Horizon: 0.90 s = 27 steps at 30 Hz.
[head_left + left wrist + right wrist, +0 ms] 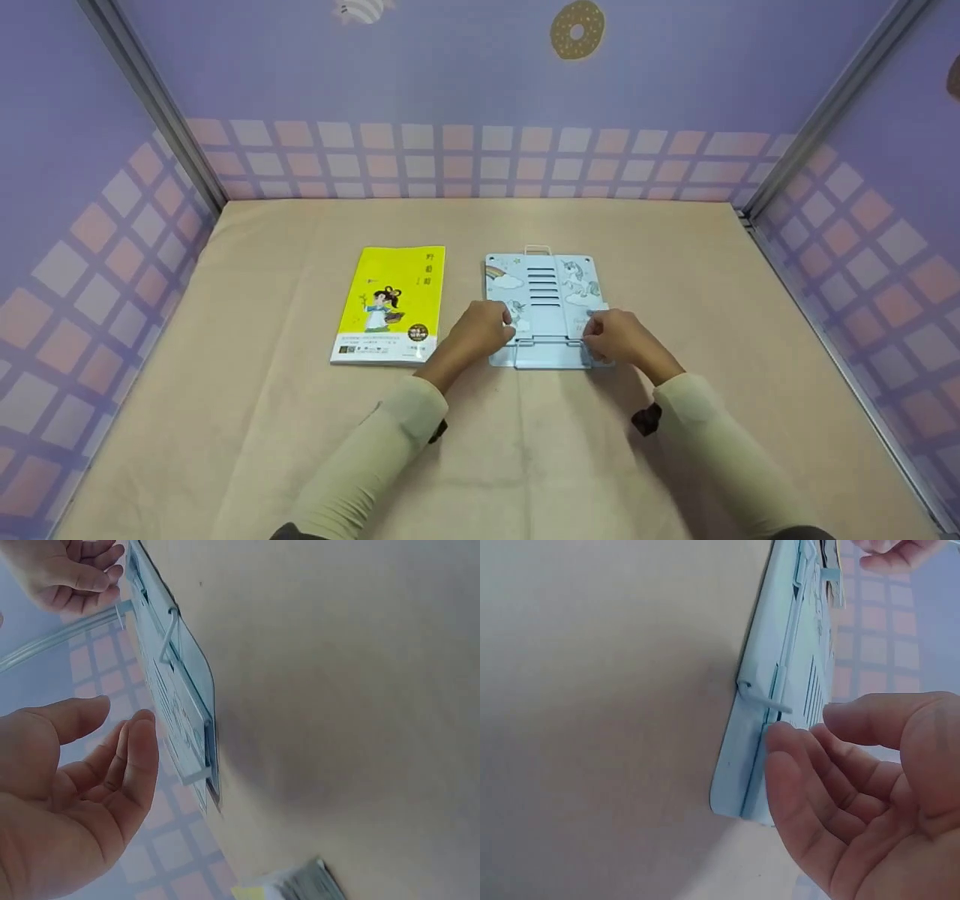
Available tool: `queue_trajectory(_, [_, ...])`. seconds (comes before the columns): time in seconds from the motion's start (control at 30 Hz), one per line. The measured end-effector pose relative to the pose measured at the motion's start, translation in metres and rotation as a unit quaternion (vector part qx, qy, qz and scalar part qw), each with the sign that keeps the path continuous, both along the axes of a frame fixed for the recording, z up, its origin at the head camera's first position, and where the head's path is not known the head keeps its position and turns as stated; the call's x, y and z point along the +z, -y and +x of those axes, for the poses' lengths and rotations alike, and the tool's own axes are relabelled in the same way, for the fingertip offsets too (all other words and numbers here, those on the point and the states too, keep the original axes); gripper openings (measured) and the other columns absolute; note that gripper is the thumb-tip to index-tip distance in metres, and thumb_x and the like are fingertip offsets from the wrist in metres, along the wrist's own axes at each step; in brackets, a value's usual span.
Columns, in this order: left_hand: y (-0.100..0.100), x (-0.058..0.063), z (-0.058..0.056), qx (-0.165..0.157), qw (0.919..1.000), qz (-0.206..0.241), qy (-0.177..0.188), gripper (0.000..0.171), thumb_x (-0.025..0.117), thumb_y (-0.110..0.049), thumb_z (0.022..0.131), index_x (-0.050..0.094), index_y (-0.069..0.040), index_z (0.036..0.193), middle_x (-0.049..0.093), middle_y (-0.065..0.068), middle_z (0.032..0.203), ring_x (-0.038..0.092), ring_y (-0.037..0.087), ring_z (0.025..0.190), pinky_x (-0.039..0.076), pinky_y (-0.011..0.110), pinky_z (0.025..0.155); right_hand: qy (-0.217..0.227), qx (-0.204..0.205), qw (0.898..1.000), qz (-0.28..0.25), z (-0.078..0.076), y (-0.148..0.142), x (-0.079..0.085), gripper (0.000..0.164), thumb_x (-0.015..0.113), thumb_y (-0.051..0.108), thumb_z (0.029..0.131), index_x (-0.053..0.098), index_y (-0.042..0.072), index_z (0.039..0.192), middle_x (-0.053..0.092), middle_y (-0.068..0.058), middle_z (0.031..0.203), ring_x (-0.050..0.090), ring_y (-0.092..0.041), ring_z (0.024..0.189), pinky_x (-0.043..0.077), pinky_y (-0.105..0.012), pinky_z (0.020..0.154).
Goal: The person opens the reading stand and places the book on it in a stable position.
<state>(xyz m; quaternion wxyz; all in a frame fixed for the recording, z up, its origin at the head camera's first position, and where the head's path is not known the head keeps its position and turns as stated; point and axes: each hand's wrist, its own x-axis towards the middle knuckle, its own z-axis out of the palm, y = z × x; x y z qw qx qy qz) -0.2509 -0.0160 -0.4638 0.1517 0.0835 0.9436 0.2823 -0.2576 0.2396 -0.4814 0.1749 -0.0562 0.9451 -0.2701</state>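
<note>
Presumably for two-sided reach, one book stand (545,316) lies flat between left hand (480,328) and right hand (619,337), thumbs apart from fingers.

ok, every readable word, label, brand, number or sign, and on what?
"野葡萄", probably: title on the yellow book.
Round badge on its cover: too small to read.
White band print: too small.
Blue stand: faint marks lower right, too blurred.
</note>
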Motion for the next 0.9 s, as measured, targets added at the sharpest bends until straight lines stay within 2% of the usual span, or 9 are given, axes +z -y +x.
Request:
queue_trajectory(0.27, [-0.012,-0.004,0.001,-0.017,0.9993,-0.022,0.025,0.026,0.064,-0.016,0.097,0.071,-0.001,0.116,0.069,0.01,0.109,0.059,0.021,0.093,0.053,0.032,0.084,0.022,-0.014,1.0,0.008,0.001,0.005,-0.003,0.01,0.065,0.01,0.094,0.07,0.002,0.096,0.069,-0.01,0.089,0.062,-0.016,0.071,0.05,-0.023,0.059])
queue_trajectory(0.4, [-0.017,-0.008,0.001,-0.024,0.9991,-0.02,0.029,0.017,0.065,-0.012,0.095,0.073,0.001,0.102,0.065,0.008,0.091,0.057,0.019,0.08,0.049,0.028,0.07,0.019,-0.021,1.0,0.012,0.002,0.005,-0.004,0.009,0.066,0.009,0.093,0.07,0.001,0.095,0.069,-0.009,0.087,0.062,-0.016,0.07,0.05,-0.023,0.058])
queue_trajectory(0.53, [-0.021,-0.011,0.002,-0.019,0.999,-0.003,0.039,0.01,0.067,-0.007,0.092,0.069,0.002,0.091,0.052,0.004,0.076,0.052,0.017,0.068,0.04,0.025,0.057,0.02,-0.031,0.999,0.011,0.001,0.005,-0.005,0.008,0.066,0.008,0.092,0.071,0.002,0.094,0.068,-0.01,0.087,0.061,-0.017,0.071,0.05,-0.024,0.059])
queue_trajectory(0.67, [-0.025,-0.014,0.001,-0.005,0.9989,0.005,0.047,0.011,0.064,-0.002,0.091,0.064,0.005,0.1,0.046,0.004,0.079,0.048,0.017,0.066,0.037,0.024,0.053,0.016,-0.037,0.999,0.009,0.001,0.007,-0.007,0.008,0.066,0.006,0.089,0.071,0.001,0.093,0.068,-0.01,0.088,0.061,-0.018,0.072,0.049,-0.023,0.058])
queue_trajectory(0.77, [-0.027,-0.017,0.001,0.001,0.9989,0.007,0.046,0.024,0.06,0.003,0.09,0.061,0.011,0.113,0.048,0.006,0.086,0.048,0.019,0.068,0.035,0.024,0.051,0.007,-0.034,0.999,0.011,0.002,0.007,-0.009,0.007,0.065,0.004,0.087,0.071,0.0,0.092,0.068,-0.01,0.088,0.06,-0.017,0.07,0.048,-0.023,0.057])
queue_trajectory(0.9, [-0.03,-0.02,0.001,-0.001,0.9995,0.007,0.03,0.03,0.055,0.008,0.089,0.058,0.012,0.119,0.052,0.009,0.093,0.051,0.021,0.075,0.036,0.025,0.053,0.003,-0.037,0.999,0.011,0.003,0.007,-0.01,0.007,0.067,0.003,0.086,0.07,0.0,0.092,0.067,-0.011,0.089,0.06,-0.017,0.07,0.047,-0.023,0.056])
